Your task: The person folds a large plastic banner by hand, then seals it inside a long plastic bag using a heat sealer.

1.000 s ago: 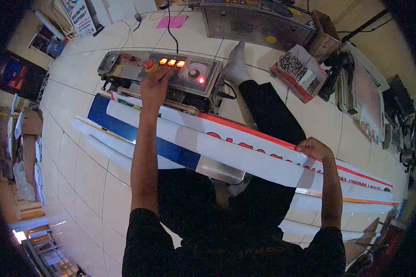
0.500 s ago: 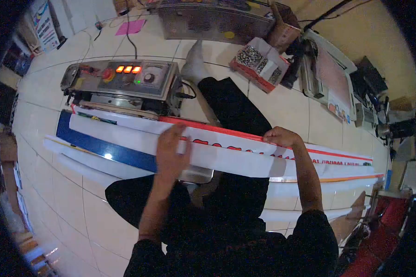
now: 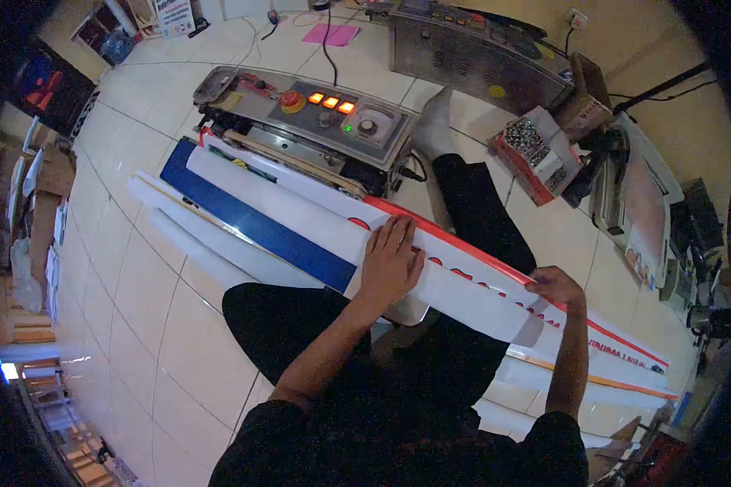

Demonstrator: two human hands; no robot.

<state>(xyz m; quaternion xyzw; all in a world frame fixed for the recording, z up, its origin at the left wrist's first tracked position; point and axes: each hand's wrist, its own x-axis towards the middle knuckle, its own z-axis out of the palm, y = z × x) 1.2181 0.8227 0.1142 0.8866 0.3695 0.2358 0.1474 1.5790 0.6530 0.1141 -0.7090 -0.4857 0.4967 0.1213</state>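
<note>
We see a long banner (image 3: pixel 479 305) of white, smooth and flexible material, with a bright red border and red letters partly covered by a fold. It lies in a slanting line in front of our body, over our legs. Our left hand (image 3: pixel 391 264) is laid flat on the white surface, the fingers extended and near to each other, the thumb apart. Our right hand (image 3: pixel 559 286), further along, pinches the red border between thumb and fingers.

Beside the white fold runs a dark blue strip (image 3: pixel 260 231), flat and a little shiny. A metal plate (image 3: pixel 406 311) with a rounded corner shows partly from below the banner.

Beyond the left part of the banner stands a metal machine (image 3: pixel 333 118), long and box-shaped, with three orange lit buttons, a round red knob, a black dial and a small green light. It stands close along this part of the banner. A leg in black cloth (image 3: pixel 479 211) is stretched just past the red border. Farther on the tiled floor (image 3: pixel 122 284) are an open box (image 3: pixel 536 154) with many small shiny pieces, a pink sheet (image 3: pixel 330 34) and a second metal case (image 3: pixel 471 61).
</note>
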